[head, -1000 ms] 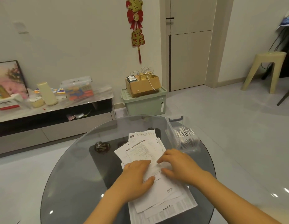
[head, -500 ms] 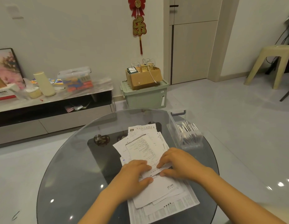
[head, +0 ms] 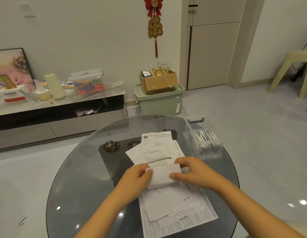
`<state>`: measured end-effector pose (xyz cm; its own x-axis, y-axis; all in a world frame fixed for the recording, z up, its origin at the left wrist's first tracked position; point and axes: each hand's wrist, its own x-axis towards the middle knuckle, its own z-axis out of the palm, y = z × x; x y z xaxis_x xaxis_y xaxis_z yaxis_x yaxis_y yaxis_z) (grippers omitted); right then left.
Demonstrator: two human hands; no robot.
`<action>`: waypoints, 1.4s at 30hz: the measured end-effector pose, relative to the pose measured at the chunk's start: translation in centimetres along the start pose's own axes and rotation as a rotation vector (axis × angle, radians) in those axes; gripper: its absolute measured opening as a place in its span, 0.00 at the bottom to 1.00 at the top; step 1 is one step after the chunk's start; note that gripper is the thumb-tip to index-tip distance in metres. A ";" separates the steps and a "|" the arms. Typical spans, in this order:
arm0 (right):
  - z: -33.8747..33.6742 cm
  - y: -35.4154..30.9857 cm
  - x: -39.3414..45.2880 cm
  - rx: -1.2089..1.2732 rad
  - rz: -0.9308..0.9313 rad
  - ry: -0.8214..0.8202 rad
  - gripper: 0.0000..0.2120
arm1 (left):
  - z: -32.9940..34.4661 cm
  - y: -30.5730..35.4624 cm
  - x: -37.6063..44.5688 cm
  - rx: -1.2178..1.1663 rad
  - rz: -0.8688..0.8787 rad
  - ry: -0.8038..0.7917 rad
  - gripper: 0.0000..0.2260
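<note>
- A second ago both hands lay low on the pile of papers (head: 175, 208). Now the left hand (head: 137, 177) and right hand (head: 192, 172) have raised one sheet (head: 162, 176) off it.
- The sheet shows a blank white face and looks doubled over towards the person. It sits just above the middle of the pile on the glass desk (head: 80, 177).
- Each grip is closed on the sheet: the left pinches its left edge with thumb on top, and the right curls round its right edge.
- With the sheet lifted, printed pages further back on the pile are now uncovered.
- This likely means the fold is begun but not yet creased flat, and the rest of the pile is unsorted.
- The clear box (head: 206, 145) of packets at the desk's right rim has not moved.
</note>
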<state>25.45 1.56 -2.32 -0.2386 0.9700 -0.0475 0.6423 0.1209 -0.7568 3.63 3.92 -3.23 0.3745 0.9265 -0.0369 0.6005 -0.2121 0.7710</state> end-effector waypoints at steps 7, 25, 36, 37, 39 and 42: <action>2.5 0.4 1.7 0.050 0.115 0.181 0.12 | 1.1 0.1 0.3 -0.050 -0.081 0.028 0.17; 2.5 0.9 2.0 -0.416 0.082 0.103 0.38 | 1.0 -1.6 1.3 0.500 0.088 -0.056 0.25; 1.7 1.1 1.5 -0.487 -0.087 -0.035 0.25 | 0.9 -1.9 1.0 0.544 0.214 -0.130 0.18; 1.7 1.1 1.5 -0.487 -0.099 -0.027 0.23 | 0.7 -1.7 0.9 0.503 0.217 -0.113 0.15; 1.6 1.0 1.6 -0.472 -0.127 0.005 0.16 | 0.6 -1.5 0.8 0.438 0.210 -0.058 0.12; 1.7 0.9 1.9 -0.355 -0.088 0.096 0.07 | 0.4 -1.2 0.7 0.336 0.140 0.022 0.12</action>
<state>24.38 3.14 -4.21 -0.2453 0.9660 0.0820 0.8388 0.2539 -0.4817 3.49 4.69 -4.44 0.4561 0.8871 0.0710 0.7447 -0.4241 0.5153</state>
